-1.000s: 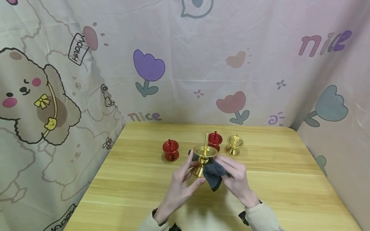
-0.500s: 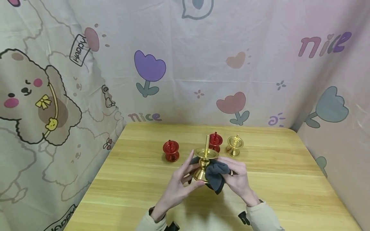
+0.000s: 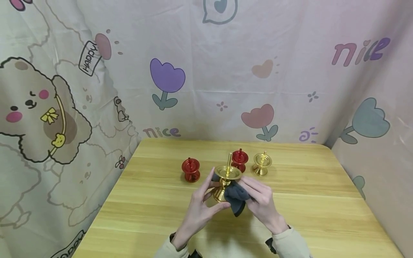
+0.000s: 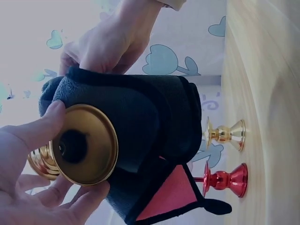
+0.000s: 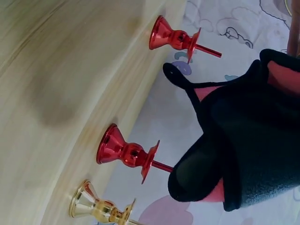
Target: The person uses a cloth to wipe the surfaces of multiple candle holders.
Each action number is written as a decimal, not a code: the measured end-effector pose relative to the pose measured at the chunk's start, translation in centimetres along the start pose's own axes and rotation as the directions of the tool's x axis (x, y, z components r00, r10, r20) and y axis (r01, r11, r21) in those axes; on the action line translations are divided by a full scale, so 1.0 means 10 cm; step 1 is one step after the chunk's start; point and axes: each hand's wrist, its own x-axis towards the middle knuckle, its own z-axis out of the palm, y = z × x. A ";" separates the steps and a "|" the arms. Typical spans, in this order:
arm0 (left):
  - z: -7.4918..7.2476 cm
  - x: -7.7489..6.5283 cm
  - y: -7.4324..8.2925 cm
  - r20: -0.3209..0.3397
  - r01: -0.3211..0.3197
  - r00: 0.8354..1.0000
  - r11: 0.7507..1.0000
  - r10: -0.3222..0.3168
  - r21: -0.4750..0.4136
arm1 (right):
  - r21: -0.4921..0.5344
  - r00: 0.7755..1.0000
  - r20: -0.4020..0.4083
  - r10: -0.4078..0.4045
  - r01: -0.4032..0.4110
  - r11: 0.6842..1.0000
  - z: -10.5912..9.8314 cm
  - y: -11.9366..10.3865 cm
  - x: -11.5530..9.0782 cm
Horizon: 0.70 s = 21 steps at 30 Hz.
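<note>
My left hand (image 3: 198,209) grips a gold candle holder (image 3: 219,195) by its flared base, lifted above the table. The holder's wide dish and tall spike point up, leaning slightly right. Its hollow underside faces the left wrist camera, with the fingers (image 4: 96,194) and thumb around the base (image 4: 101,164). A dark grey cloth (image 3: 237,197) is pinched in my right hand (image 3: 262,202) and pressed against the holder's right side. Black edging and a pink patch (image 4: 171,192) show on the cloth in the left wrist view. Folds hide some right fingertips.
Behind the hands, a red candle holder (image 3: 191,170) stands at the left on the wooden table (image 3: 145,200). Another red one (image 3: 240,157) is partly covered by the held holder, and a smaller gold one (image 3: 262,165) stands right of it. Printed curtains (image 3: 209,79) border the table.
Both hands, the gold candle holder and the cloth have shifted slightly left over the last half second. The cloth's folds beside the stem have changed shape. The standing holders stay put.
</note>
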 end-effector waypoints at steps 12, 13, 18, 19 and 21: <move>-0.06 -0.01 -0.04 0.135 0.055 0.990 0.989 -0.037 -0.136 | 0.332 0.976 0.033 0.217 -0.215 0.918 -0.02 0.02 -0.05; -0.05 -0.01 -0.04 0.134 0.067 0.990 0.988 -0.049 -0.137 | 0.296 0.980 0.031 0.197 -0.197 0.935 -0.02 0.02 -0.05; -0.03 0.00 -0.02 0.099 0.055 0.994 0.986 -0.040 -0.157 | 0.095 0.998 0.004 0.057 -0.057 0.994 0.00 0.01 -0.02; -0.03 0.00 -0.02 0.092 0.044 0.995 0.986 -0.030 -0.159 | 0.070 0.999 -0.002 0.037 -0.037 0.997 0.01 0.01 -0.02; -0.04 0.00 -0.02 0.085 0.030 0.996 0.985 -0.016 -0.169 | 0.051 1.000 -0.007 0.022 -0.022 0.998 0.01 0.00 -0.01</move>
